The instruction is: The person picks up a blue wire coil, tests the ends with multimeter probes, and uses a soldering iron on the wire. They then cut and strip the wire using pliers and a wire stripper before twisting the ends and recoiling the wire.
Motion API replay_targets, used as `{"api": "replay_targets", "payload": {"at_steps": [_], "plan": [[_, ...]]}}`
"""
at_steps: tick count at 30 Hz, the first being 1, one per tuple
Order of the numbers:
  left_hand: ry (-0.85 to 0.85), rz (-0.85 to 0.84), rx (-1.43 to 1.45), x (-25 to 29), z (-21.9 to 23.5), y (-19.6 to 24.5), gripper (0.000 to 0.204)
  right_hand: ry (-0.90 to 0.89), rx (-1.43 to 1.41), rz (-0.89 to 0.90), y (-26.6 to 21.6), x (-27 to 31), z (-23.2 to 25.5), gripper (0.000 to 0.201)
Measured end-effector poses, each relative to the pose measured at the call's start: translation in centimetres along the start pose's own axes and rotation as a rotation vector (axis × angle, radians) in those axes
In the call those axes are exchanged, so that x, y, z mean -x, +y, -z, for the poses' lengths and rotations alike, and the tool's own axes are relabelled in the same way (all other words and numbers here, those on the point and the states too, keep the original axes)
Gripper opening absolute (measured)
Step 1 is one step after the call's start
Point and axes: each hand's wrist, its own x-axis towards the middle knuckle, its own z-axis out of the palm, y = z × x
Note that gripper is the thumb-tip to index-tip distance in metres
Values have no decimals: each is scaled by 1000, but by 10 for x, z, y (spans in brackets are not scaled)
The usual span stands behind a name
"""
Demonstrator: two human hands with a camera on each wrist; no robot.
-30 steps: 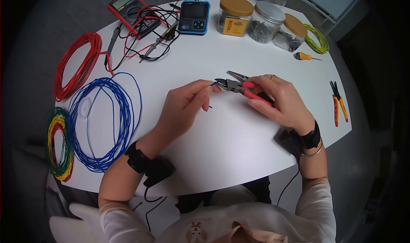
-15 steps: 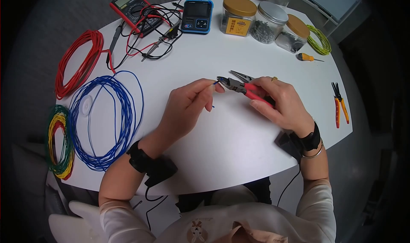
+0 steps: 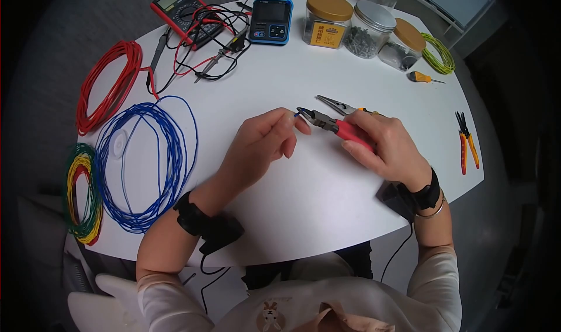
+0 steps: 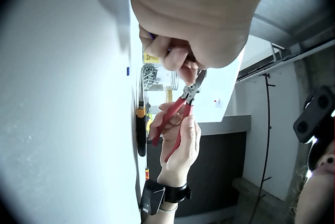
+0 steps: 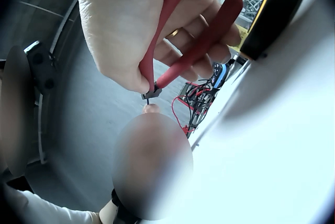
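My left hand pinches a short blue wire between thumb and index finger, most of it hidden by the fingers. My right hand holds diagonal cutters with red handles, fingers round the grips. Their cutting jaws are at the wire's end, just off the left fingertips. The right wrist view shows the red handles spread apart. Behind the cutters, long-nose pliers lie on the white table. A small blue piece lies on the tabletop in the left wrist view.
Blue, red and multicoloured wire coils lie left. A red multimeter, tangled leads and a blue tester are at the back. Lidded jars, a screwdriver and wire strippers lie right.
The cutters have turned slightly in my right hand, so their handles overlap more in the head view. The blue bit below my left hand is no longer visible there.
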Motion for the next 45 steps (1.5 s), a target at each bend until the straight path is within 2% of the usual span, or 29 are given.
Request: {"api": "replay_targets", "payload": {"at_steps": [4, 10, 13, 16, 19, 22, 25, 28, 31, 34, 37, 40, 43, 45], "plan": [[34, 7, 13, 1, 2, 2, 27, 19, -16, 5, 2, -2, -2, 29], [266, -290, -527, 2, -4, 0, 21, 12, -64, -7, 3, -2, -3, 29], [310, -365, -660, 3, -4, 3, 20, 0, -78, 8, 2, -1, -4, 28], [261, -324, -573, 4, -5, 5, 24, -8, -56, 10, 0, -1, -2, 28], [99, -16, -272, 0, 0, 4, 32, 25, -15, 28, -1, 0, -3, 28], [-84, 68, -88, 0, 5, 13, 38, 53, 0, 51, -1, 0, -6, 29], [-81, 83, 12, 1, 5, 15, 33, 64, -15, 56, 1, 0, -7, 30], [22, -51, -253, 1, 3, 10, 27, 48, -35, 41, 0, -1, -6, 31], [184, -322, -627, 3, -1, 3, 22, 42, -63, 45, 2, -1, -7, 31], [257, -465, -764, 2, -3, 3, 20, 42, -85, 69, 4, -2, -10, 30], [313, -539, -706, 1, -6, -4, 22, 39, -89, 64, 0, 0, -8, 30], [107, -254, -609, 1, 4, 10, 26, 35, -28, 56, 0, 1, -5, 31], [-86, 106, -262, -3, 13, 17, 30, 45, 11, 63, 1, 1, -6, 31], [-171, 122, -174, -2, 20, 17, 35, 75, 25, 83, 1, 1, -7, 32]]}}
